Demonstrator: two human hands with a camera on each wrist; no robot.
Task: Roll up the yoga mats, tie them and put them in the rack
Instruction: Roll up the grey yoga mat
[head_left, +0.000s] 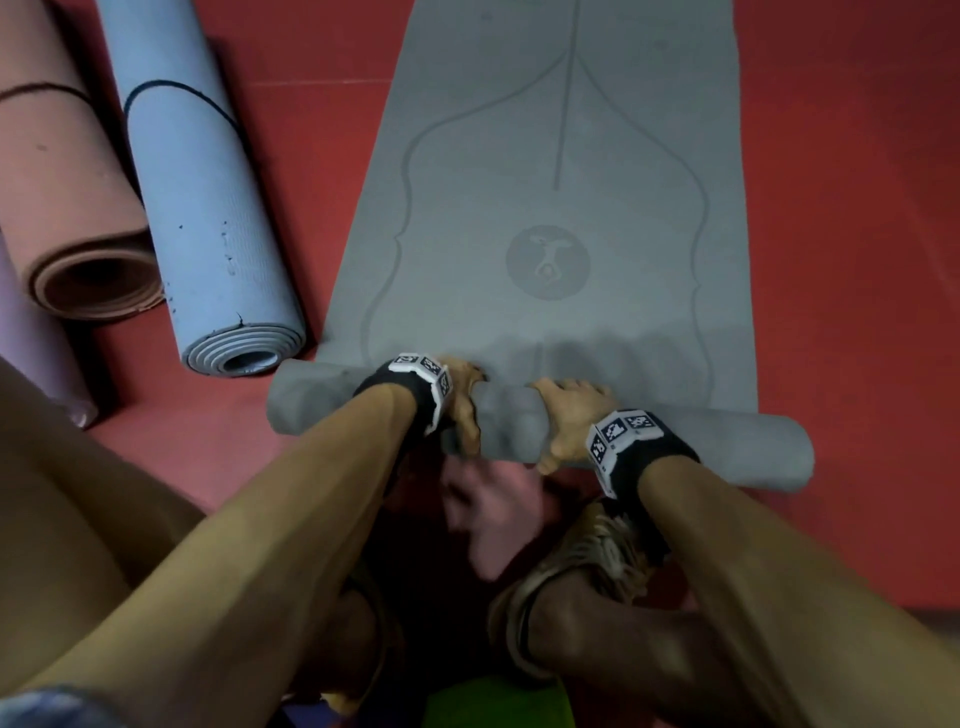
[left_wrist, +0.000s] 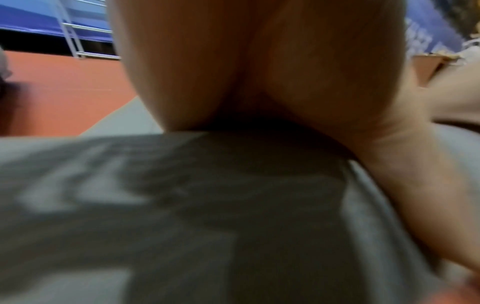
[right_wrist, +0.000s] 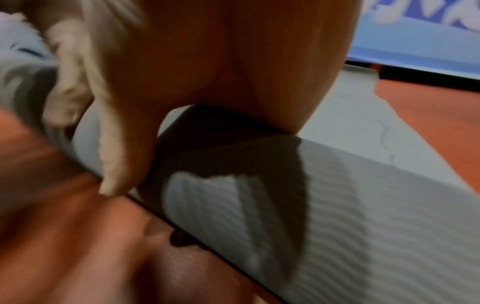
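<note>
Left grip (head_left: 462, 400) and right grip (head_left: 569, 415) both curl over the started roll of the flat grey foam yoga mat (head_left: 561, 208); most lies unrolled. Rolled blue mat (head_left: 208, 218) and pink mat (head_left: 67, 192) beside it look tied; no rack is visible.

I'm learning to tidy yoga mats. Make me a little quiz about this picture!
1. True or false: the grey mat is fully rolled up.
2. Which rolled mat lies right beside the grey one: A) pink mat B) blue mat?
3. Fill in: the left hand and right hand both rest on the grey ____.

Key: 1 false, since most of it lies flat on the red floor; 2 B; 3 roll.
</note>
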